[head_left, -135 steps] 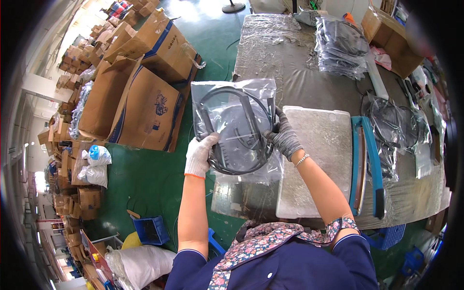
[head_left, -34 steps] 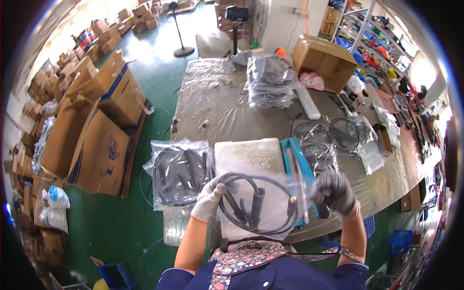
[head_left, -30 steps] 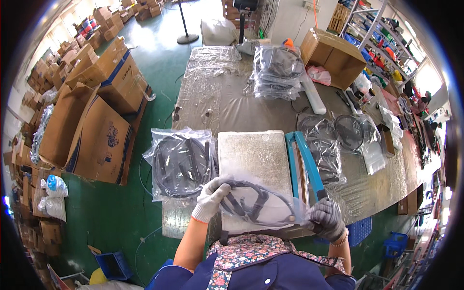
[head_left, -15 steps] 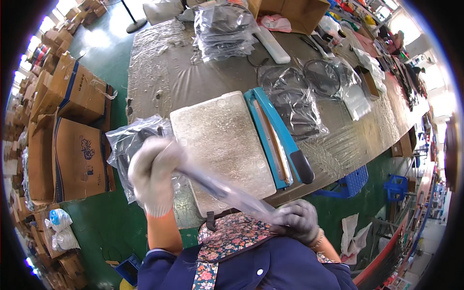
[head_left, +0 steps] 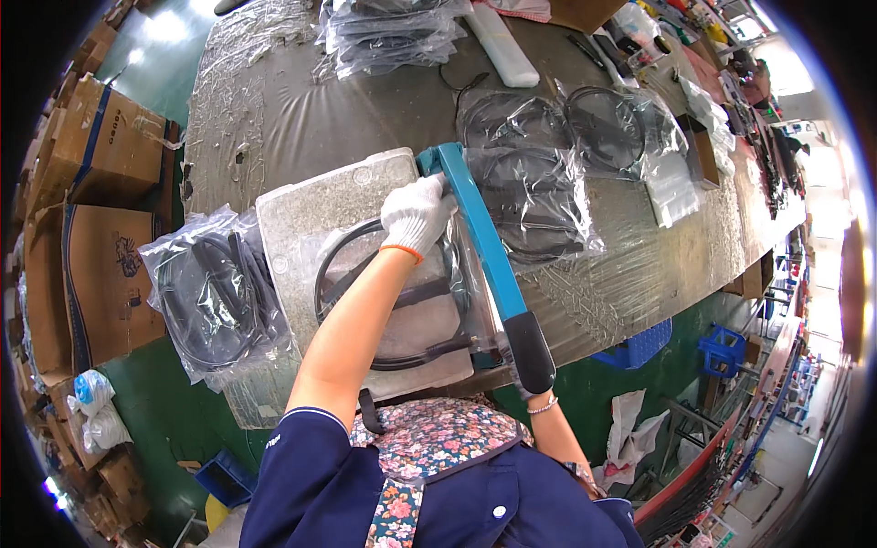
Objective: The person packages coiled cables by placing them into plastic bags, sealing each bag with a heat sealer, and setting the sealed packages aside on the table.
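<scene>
A clear plastic bag (head_left: 475, 292) with a coiled black cable (head_left: 322, 274) inside lies flat on the worn white board (head_left: 301, 215). Its right edge runs in under the blue arm of a hand sealer (head_left: 484, 233). My left hand (head_left: 416, 217), in a white knit glove, is closed at the bag's far right corner beside the sealer's hinge end. My right hand (head_left: 514, 365), in a grey glove, is at the near end of the sealer, by the bag's near corner. The sealer's black handle (head_left: 530, 352) hides most of its fingers.
Left of the board lies another bagged cable (head_left: 210, 297). More bagged cables (head_left: 530, 183) lie right of the sealer, and a stack of them (head_left: 393, 36) stands at the back. Cardboard boxes (head_left: 105, 274) stand on the floor at left, a blue stool (head_left: 639, 342) at right.
The bag, held stretched between both hands before my body, now lies on the board with its edge in the sealer. My left hand moved right and away; my right hand moved to the sealer's near end.
</scene>
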Available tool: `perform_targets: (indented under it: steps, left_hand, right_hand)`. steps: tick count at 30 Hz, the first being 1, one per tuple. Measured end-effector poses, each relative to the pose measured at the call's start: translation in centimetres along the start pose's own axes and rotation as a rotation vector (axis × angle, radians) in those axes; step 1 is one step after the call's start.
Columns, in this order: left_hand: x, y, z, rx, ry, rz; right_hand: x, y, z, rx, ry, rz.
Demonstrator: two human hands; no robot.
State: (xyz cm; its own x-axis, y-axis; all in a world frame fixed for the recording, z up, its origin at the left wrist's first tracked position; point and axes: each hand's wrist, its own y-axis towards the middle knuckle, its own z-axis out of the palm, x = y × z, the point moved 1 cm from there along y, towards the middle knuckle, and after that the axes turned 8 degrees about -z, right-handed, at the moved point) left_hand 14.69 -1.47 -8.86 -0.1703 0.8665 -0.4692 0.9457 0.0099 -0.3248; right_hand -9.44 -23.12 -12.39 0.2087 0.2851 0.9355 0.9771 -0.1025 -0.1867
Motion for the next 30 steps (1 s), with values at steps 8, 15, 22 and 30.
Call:
perform_targets:
  steps: [8, 15, 22, 30]
  left_hand:
    - [1.9, 0.3, -2.4, 0.251, -0.221, -0.089]
    - [2.4, 2.0, 0.5, 0.088, -0.175, -0.031]
    - [2.9, 1.0, -0.6, -0.06, -0.203, 0.079]
    - [9.3, -11.7, -3.8, -0.326, 0.105, 0.407]
  right_hand:
    - [10.5, 4.6, -3.4, -0.025, 0.037, -0.302]
    - [8.0, 2.8, 1.4, 0.258, -0.913, -0.493]
    - [5.4, 2.6, 3.1, 0.089, -1.106, -0.577]
    - [5.3, 2.7, 2.5, 0.055, -1.105, -0.565]
